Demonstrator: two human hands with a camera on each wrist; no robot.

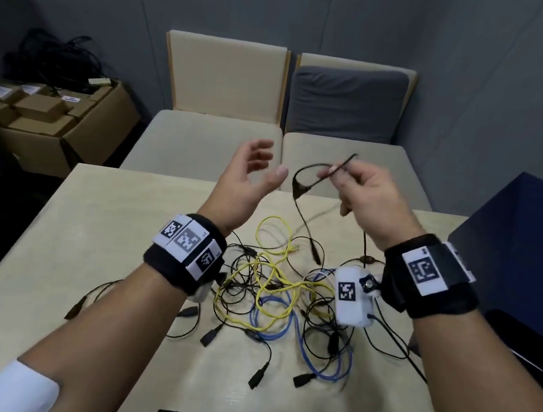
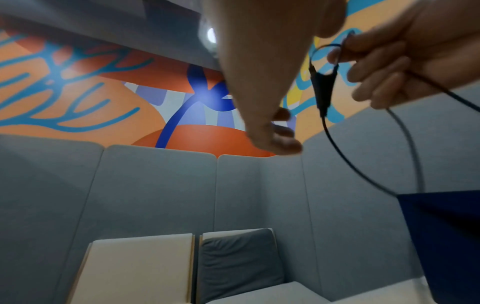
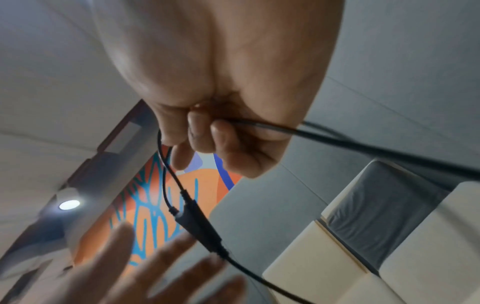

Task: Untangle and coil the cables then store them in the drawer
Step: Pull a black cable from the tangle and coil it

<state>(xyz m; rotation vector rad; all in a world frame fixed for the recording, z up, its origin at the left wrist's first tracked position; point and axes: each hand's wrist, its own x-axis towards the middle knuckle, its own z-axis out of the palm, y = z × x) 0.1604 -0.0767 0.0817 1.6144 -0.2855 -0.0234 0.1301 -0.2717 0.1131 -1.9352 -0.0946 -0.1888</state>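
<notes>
Right hand (image 1: 373,193) pinches a black cable (image 1: 304,179) loop; left hand (image 1: 250,175), open, should catch the slack, keeping coils even.

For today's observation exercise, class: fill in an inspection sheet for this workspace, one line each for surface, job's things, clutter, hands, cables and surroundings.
Surface: pale wooden table.
Job's things: black cable lifted above the table; no drawer seen.
Clutter: nothing seen.
Hands: right hand pinches the black cable; left hand open, holding nothing.
Cables: yellow cable, blue cable and thin black leads lie tangled.
Surroundings: cream seats, grey cushion, cardboard boxes, dark blue cabinet.
</notes>
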